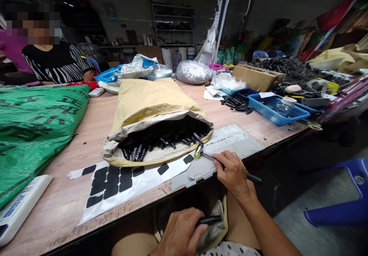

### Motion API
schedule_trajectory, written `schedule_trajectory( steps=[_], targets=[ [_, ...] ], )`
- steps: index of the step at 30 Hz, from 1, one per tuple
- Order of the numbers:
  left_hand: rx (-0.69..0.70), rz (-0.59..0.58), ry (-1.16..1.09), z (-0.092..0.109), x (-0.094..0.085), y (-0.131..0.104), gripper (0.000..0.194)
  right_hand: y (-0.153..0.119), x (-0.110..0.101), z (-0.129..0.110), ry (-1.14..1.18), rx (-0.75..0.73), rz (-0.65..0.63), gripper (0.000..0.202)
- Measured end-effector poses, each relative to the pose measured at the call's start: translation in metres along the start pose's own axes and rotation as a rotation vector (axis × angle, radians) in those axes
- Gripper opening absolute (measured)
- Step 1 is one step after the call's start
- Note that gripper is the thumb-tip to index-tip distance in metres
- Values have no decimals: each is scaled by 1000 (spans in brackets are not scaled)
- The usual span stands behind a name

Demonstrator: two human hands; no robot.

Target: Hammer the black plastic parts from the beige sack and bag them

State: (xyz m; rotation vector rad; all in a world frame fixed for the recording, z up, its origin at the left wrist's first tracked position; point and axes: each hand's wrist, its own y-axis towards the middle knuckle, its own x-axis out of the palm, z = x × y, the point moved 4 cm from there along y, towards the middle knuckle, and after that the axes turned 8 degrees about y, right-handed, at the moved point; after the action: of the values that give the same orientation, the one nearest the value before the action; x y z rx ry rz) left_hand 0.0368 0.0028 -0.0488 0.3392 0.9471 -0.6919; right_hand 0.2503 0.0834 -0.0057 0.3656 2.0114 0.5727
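Observation:
My right hand (pixel 232 171) is closed around a small hammer (pixel 207 155) with a metal shaft and a yellow-green face. The hammer's head rests near the grey board (pixel 230 142) at the table edge. Below the table edge, over my lap, my left hand (pixel 181 231) grips a black pen-like tube (pixel 209 220). A large tan sack (pixel 155 98) lies on the table with its mouth towards me, and many black tubes (pixel 139 152) show inside. Between my knees an open bag (pixel 221 229) is partly hidden by my left hand.
White sheets with black square stickers (pixel 110 183) lie along the front edge. A green sack (pixel 37 129) and a white power strip (pixel 24 206) are at left. Blue trays (pixel 276 108) and loose black parts (pixel 237 102) stand right. Another person (pixel 57 56) sits across; a blue stool (pixel 342 194) is right.

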Motion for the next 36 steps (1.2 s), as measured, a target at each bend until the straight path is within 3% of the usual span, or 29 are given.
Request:
schedule_trajectory(
  steps=[2, 4, 7, 10, 14, 16, 19, 23, 28, 32, 36],
  targets=[
    [-84, -22, 40, -10, 18, -1, 14, 0, 0, 0, 5, 0, -4, 22],
    [-140, -13, 37, -16, 24, -1, 17, 0, 1, 1, 10, -1, -9, 22],
    [-113, 70, -20, -12, 8, 3, 22, -1, 1, 2, 17, -7, -8, 22],
    [-72, 302, -57, -9, -40, 17, 18, -1, 1, 3, 22, -10, -3, 22],
    [-274, 652, 91, -41, -122, 52, 22, -1, 0, 1, 25, 5, 9, 21],
    [-357, 735, 241, -62, -154, 72, 24, 0, 0, 0, 34, 14, 16, 20],
    [-478, 704, 450, -89, -176, 98, 29, 0, -1, 1, 54, 12, 13, 19],
    [-516, 644, 570, -102, -178, 105, 22, 1, 0, 3, 71, -4, 6, 20],
    [-383, 793, 418, -88, -169, 71, 20, 1, 1, 4, 49, -4, 2, 20],
    [-235, 668, 146, -76, -138, 50, 18, 1, 1, 4, 30, 6, 10, 18],
    [-217, 552, 163, -69, -110, 48, 12, -1, 2, 8, 31, -21, 22, 20]
  ],
)
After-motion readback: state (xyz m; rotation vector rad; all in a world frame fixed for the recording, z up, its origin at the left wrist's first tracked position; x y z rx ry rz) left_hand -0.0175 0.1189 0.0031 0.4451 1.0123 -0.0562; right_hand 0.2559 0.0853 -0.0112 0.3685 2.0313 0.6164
